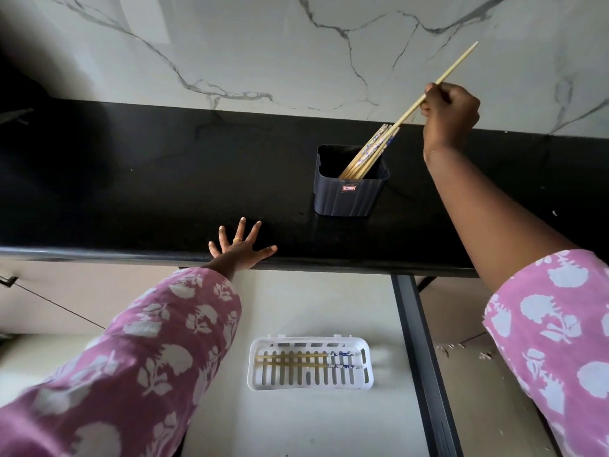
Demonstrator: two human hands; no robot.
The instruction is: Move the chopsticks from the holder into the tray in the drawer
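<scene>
Black counter (131,179) under a marbled wall carried the dark holder (349,197), where a bundle of chopsticks (369,153) leaned toward its far right corner, tips hidden inside. I saw the right hand (451,113) pinching a single chopstick (461,58) above them, with its lower end lost among the bundle. A pair of chopsticks (290,357) lay in the white tray (309,387) in the open drawer (296,298). The left hand (239,249) lay spread on the counter edge.

We can't read the label (349,188) on the holder (346,202), too small. Lower ends of the chopsticks (369,153) hidden inside it. Right hand (451,113) fingertips hidden from us. Left sleeve (131,374) and right sleeve (553,324) cut off at edges.
</scene>
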